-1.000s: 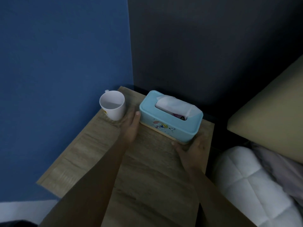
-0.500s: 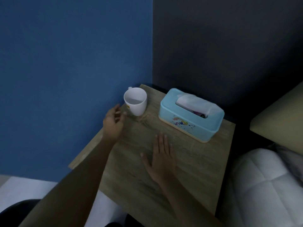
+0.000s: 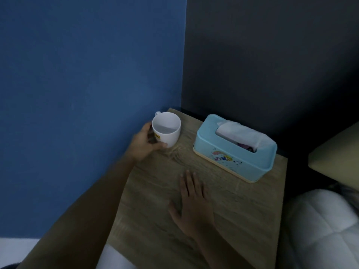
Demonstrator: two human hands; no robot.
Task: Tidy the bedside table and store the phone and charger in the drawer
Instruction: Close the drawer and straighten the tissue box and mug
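A white mug (image 3: 166, 129) with a yellow mark stands at the back left corner of the wooden bedside table (image 3: 242, 210). My left hand (image 3: 144, 144) wraps around the mug's left side, thumb at its base. A light blue tissue box (image 3: 234, 150) with white tissue poking out sits at the back right of the table. My right hand (image 3: 193, 202) lies flat, palm down, on the middle of the tabletop, holding nothing. No phone, charger or drawer shows in this view.
A blue wall (image 3: 87, 84) runs along the table's left side and a dark wall (image 3: 272, 55) stands behind it. A white quilted duvet (image 3: 322, 230) and a beige headboard (image 3: 338, 152) lie to the right.
Both hands left the tissue box. My left hand moved left and closed around the mug. My right hand settled flat on the tabletop.
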